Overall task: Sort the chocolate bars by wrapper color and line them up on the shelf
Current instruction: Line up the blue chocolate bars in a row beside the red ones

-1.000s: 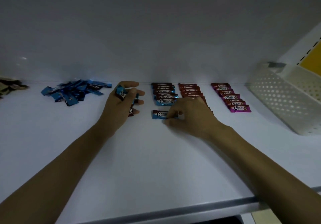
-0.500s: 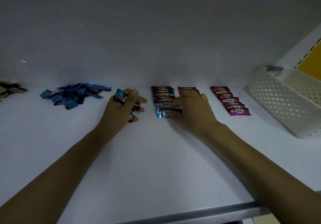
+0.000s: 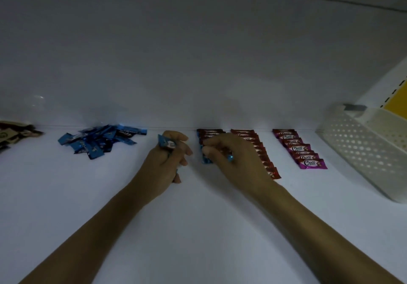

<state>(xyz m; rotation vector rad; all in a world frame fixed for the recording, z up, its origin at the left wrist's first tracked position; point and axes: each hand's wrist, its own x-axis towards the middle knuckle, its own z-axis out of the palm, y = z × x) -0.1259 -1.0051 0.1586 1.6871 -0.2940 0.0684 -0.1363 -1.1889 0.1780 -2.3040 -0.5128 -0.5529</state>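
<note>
Blue-wrapped chocolate bars being lined up on a white shelf [image 3: 198, 228]

Left hand [image 3: 164, 164] is curled closed around a small bunch of blue bars [image 3: 166, 143], one end poking out above the knuckles; right hand [image 3: 233, 158] lies fingers-down over the front of the blue row [image 3: 206, 149], fingertips on the nearest bar, though whether it pinches that bar I cannot tell. Just right of it runs a red row [image 3: 262, 151], then a magenta row [image 3: 301, 149]. A loose blue pile [image 3: 99, 141] sits well left, a white perforated basket [image 3: 361, 151] far right
</note>
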